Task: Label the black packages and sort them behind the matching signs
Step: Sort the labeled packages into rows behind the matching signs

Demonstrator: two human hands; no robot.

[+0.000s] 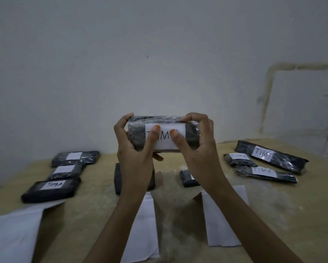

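Head view: my left hand (134, 154) and right hand (201, 152) hold the black package (193, 138) up above the tabletop (94, 215), fingers (193, 118) curled round its ends, thumbs pressing the label (165, 138) flat, presumably to stick it.

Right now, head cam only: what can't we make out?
Head view, all of it:
- held package, label: last letter is under the thumb of the right hand; first letters are partly under the thumb of the left hand.
- package behind left forearm, package behind right wrist: labels hidden by the arms.
- paper signs: no writing legible, dim.
- far-left labels: washed out.
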